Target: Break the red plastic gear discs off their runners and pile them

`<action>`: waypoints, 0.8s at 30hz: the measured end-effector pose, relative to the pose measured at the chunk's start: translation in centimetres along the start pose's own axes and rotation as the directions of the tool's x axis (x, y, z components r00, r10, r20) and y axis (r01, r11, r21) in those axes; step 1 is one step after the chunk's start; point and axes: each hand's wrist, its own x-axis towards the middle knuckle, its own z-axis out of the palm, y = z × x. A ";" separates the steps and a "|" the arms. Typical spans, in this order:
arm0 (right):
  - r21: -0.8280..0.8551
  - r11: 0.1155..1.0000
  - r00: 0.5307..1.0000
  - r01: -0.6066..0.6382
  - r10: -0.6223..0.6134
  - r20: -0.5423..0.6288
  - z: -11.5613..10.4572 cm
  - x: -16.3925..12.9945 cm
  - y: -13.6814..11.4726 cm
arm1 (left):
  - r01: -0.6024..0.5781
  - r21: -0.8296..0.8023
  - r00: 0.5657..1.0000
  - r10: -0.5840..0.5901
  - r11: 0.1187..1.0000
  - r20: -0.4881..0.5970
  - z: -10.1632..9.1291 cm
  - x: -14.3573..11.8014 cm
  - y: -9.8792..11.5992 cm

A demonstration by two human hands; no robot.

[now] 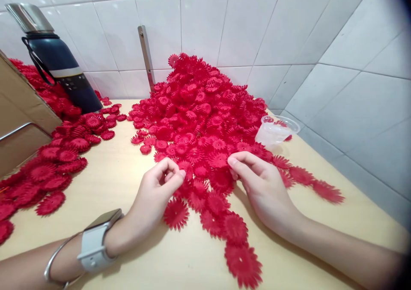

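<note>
Red plastic flower pieces [199, 118] piling on beige tabletop [122, 174] against tiled wall; left hand [154, 195] fingers pinching together at pile edge, right hand [260, 183] fingers pinching one piece. Clear plastic cup [276, 129] and dark blue flask [61, 67] flanking.

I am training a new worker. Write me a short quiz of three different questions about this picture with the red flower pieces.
1. True or false: the clear plastic cup lies at the right edge of the big red flower pile.
2. What does the left hand wear at the wrist?
3. The dark blue flask stands: A) far left, by the wall; B) beside the right hand; C) inside the cup.

Key: 1 true; 2 a white smartwatch and a thin metal bangle; 3 A.
</note>
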 end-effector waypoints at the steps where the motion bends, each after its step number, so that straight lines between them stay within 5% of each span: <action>1: 0.005 1.000 0.999 0.005 -0.005 0.039 0.1 0.0 -0.1 | -0.001 -0.003 1.000 0.001 1.000 0.005 0.0 0.0 0.0; 8: -0.015 0.991 0.941 0.134 -0.123 0.316 0.0 -0.9 -0.8 | -0.140 0.148 0.984 0.121 0.979 0.132 0.0 -0.5 0.6; 14: -0.126 0.937 0.833 0.325 -0.221 0.507 -0.1 -1.3 -1.2 | -0.263 0.266 0.943 0.188 0.927 0.276 -0.1 -0.8 0.7; 18: -0.257 0.858 0.799 0.445 -0.251 0.546 0.0 -1.4 -1.1 | -0.286 0.315 0.926 0.175 0.905 0.336 -0.1 -1.2 0.9; 24: -0.279 0.853 0.804 0.440 -0.236 0.546 0.1 -1.2 -0.7 | -0.261 0.325 0.938 0.159 0.909 0.309 0.1 -1.3 1.0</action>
